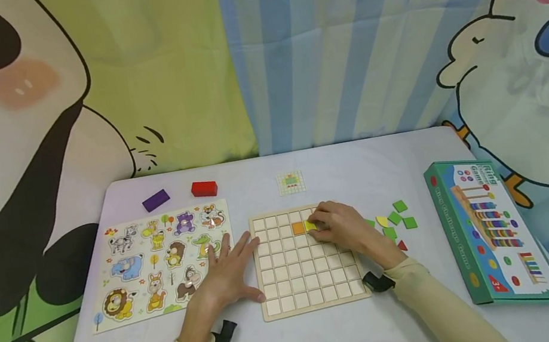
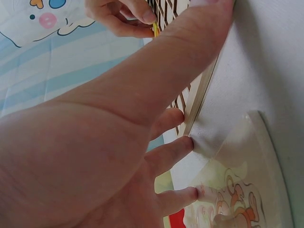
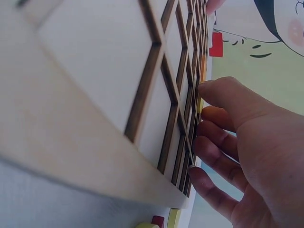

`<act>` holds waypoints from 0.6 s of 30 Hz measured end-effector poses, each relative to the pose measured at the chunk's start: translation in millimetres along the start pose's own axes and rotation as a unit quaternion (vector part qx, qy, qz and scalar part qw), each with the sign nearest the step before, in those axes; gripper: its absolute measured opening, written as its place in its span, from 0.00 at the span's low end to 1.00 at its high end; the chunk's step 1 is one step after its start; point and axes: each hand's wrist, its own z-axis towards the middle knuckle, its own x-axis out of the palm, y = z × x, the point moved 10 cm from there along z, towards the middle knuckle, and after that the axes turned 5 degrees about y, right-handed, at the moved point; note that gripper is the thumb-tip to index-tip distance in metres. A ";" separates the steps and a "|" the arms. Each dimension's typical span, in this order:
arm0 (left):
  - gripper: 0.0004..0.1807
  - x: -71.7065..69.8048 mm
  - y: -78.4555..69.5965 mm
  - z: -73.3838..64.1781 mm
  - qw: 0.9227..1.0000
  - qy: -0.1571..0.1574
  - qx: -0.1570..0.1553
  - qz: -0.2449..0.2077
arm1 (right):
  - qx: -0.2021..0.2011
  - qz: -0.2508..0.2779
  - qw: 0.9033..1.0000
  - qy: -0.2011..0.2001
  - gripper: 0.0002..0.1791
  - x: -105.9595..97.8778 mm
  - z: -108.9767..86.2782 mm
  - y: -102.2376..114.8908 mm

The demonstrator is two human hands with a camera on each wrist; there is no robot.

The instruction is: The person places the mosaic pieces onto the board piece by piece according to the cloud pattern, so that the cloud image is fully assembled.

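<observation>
A wooden grid board (image 1: 297, 284) lies in the middle of the table. An orange square tile (image 1: 298, 228) sits in one of its upper cells. Just right of that tile, my right hand (image 1: 340, 228) pinches a yellow tile (image 1: 310, 225) at the board's surface; in the right wrist view the thumb and index finger meet on the yellow tile (image 3: 200, 105). My left hand (image 1: 227, 274) is spread at the board's left side, its thumb and a fingertip at the edge. Other fingers of it reach over the animal puzzle board (image 1: 136, 291).
Several green tiles (image 1: 400, 206), a yellow piece (image 1: 382, 221) and a red triangle (image 1: 402, 246) lie right of the board. A small pattern card (image 1: 290, 183) is behind it. Purple (image 1: 156, 200) and red blocks (image 1: 204, 189) stand back left. A green game box (image 1: 497, 233) lies far right.
</observation>
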 end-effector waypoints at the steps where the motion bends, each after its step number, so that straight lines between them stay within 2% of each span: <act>1: 0.66 -0.1 -0.2 0.1 1.000 0.000 0.001 0.001 | 0.001 -0.001 1.000 0.000 0.14 -0.1 -0.5 -0.6; 10: 0.66 1.0 0.9 2.0 1.000 0.005 -0.001 0.008 | 0.008 0.011 1.000 -0.012 0.13 -7.7 -7.8 -8.5; 15: 0.66 2.2 2.0 3.3 1.000 0.007 -0.003 0.008 | 0.032 0.026 0.999 -0.010 0.14 -15.7 -16.3 -20.4; 18: 0.66 2.8 2.4 3.6 1.000 0.008 -0.004 0.007 | 0.036 0.029 0.999 -0.024 0.14 -23.9 -24.0 -29.2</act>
